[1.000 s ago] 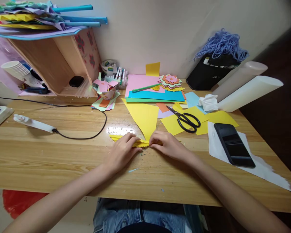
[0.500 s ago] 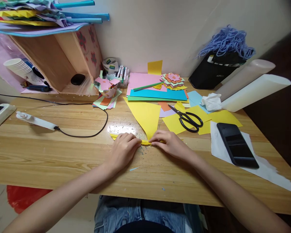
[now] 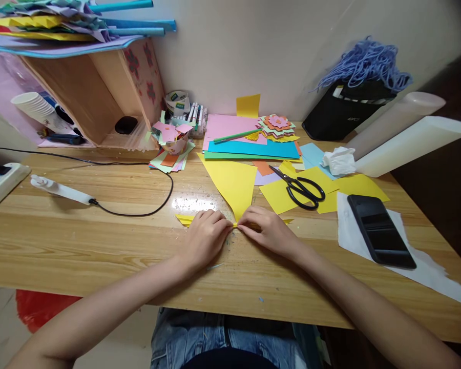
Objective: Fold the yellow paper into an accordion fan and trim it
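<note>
A yellow paper sheet [image 3: 233,183] lies on the wooden table [image 3: 100,241], its near edge pleated into a narrow folded strip. My left hand [image 3: 205,237] and my right hand [image 3: 267,230] sit side by side on that strip, fingers curled and pinching the folds. The strip's ends stick out to the left and right of my hands. The unfolded part of the sheet points away from me as a triangle.
Black scissors [image 3: 301,188] lie on yellow scraps to the right. A black phone [image 3: 380,230] rests on white paper. Coloured paper stacks [image 3: 253,146], a paper flower [image 3: 276,125], markers, tape, a glue gun [image 3: 61,189] with cord, and a wooden box [image 3: 96,92] stand behind.
My hands have drawn closer together on the pleated strip, and less of the strip shows between them. The view has shifted slightly.
</note>
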The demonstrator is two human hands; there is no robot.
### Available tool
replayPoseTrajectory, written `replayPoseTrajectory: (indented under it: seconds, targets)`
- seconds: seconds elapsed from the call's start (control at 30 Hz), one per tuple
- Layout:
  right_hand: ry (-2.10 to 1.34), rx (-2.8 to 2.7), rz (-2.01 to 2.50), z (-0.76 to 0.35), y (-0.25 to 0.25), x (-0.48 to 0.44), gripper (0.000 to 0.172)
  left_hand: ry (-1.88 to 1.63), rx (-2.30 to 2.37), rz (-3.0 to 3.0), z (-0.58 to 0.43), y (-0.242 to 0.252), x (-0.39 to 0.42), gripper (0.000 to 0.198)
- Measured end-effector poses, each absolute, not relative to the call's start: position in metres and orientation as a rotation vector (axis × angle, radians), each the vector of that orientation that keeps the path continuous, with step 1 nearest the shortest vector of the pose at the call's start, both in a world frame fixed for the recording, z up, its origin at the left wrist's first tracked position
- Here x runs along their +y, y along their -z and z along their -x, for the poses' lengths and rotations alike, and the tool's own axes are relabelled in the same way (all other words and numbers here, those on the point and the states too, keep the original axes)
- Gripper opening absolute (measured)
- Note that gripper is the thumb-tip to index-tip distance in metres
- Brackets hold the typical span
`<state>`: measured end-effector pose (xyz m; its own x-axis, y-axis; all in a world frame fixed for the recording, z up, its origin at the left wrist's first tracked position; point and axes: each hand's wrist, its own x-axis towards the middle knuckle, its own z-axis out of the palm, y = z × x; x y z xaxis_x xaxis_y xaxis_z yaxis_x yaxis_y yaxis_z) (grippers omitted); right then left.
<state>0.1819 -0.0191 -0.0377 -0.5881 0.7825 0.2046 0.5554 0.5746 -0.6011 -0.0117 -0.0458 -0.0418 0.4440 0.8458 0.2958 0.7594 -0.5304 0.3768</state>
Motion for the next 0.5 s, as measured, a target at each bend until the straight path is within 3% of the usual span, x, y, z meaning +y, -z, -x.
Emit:
replayPoseTrajectory:
  seconds: [0.27,0.5]
  targets:
    - [-0.852,-2.197,1.108,-0.192,0.026,-0.015,0.011,-0.623,1.413,-2.541,0.011,0.041,-0.043,0.018]
    - [-0.633,-2.370,1.053,-0.178,0.040,-0.022,0.007,-0.611,1.363,-2.791,0.010,0.044,-0.041,0.019]
